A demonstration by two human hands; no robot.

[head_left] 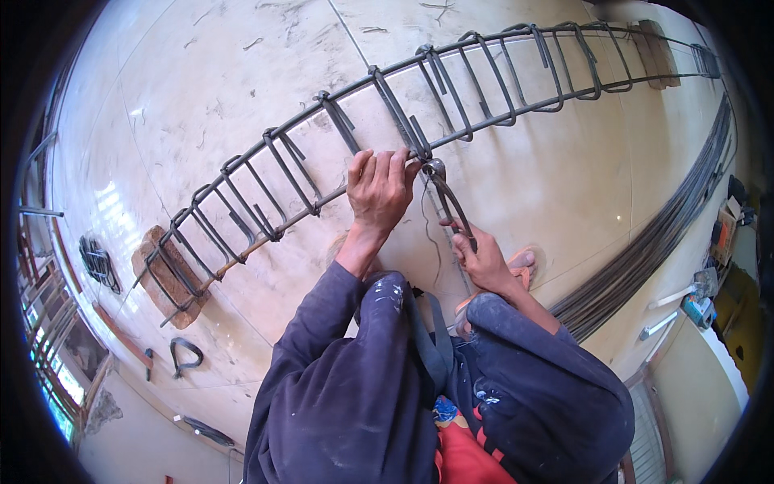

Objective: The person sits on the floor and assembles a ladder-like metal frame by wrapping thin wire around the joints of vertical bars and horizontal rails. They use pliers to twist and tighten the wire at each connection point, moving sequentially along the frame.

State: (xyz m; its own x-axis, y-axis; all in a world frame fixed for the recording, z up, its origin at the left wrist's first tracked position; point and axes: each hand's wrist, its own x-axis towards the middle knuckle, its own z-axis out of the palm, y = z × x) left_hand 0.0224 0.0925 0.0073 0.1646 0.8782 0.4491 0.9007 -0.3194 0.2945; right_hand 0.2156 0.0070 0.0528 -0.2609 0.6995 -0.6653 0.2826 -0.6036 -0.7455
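A long cage of steel reinforcing bars (500, 118) with bent stirrups stretches across the floor from lower left to upper right. My left hand (379, 187) is closed round the near bar, beside a stirrup (393, 106) near the middle. Just to its right, the head of a pair of pincers (435, 169) meets the joint of bar and stirrup. My right hand (477, 256) grips the pincers' dark handles below. From the joint a thin tie wire (429, 230) hangs down. What the jaws bite on is too small to make out.
A stone block (165, 278) props the cage's left end, another block (655, 53) its right. Many loose steel rods (653, 234) lie in a bundle on the right. A coil of wire (98, 262) and a dark loop (186, 356) lie at left. Wire scraps dot the far floor.
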